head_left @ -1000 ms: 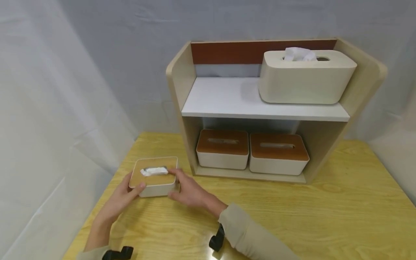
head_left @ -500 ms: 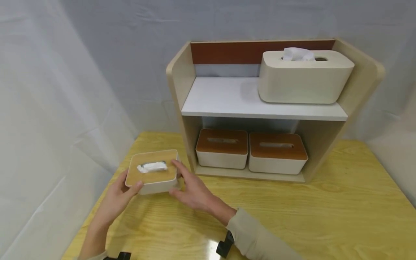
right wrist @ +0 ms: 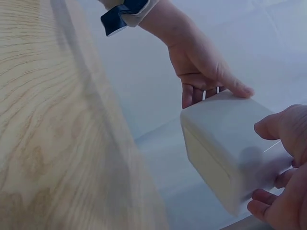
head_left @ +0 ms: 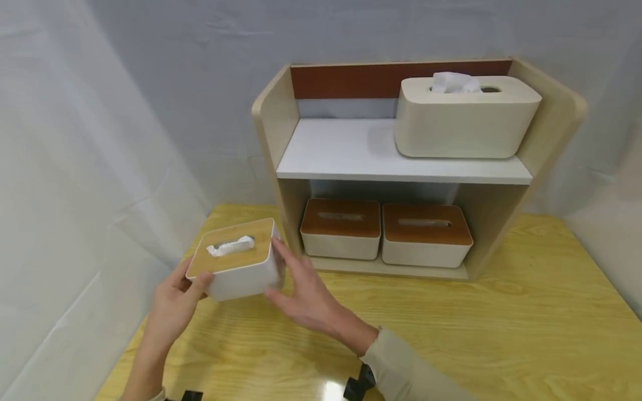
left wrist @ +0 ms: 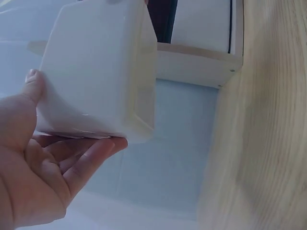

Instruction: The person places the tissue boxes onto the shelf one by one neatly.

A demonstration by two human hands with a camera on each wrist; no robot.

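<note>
A white tissue box [head_left: 241,283] with a light wood lid and a tuft of tissue in its slot is held up over the table's left part, tilted. My left hand [head_left: 173,306] grips its left end, thumb on the front wall near the lid edge and fingers around the side. My right hand [head_left: 313,298] holds the right end, thumb low at the front corner and fingers along the side wall. In the left wrist view the box [left wrist: 91,72] sits between thumb and fingers. The right wrist view shows both hands on the box [right wrist: 225,129], its underside visible.
Right of the hands stands a two-tier shelf [head_left: 341,147]. Two brown-lidded tissue boxes, the left one [head_left: 342,245] and the right one [head_left: 426,253], fill its lower level. A large cream tissue box [head_left: 463,128] occupies the upper right. White curtains [head_left: 75,195] hang at left and behind.
Both hands have lifted the tissue box off the table, tilting it with its right end higher. It has also shifted slightly left.
</note>
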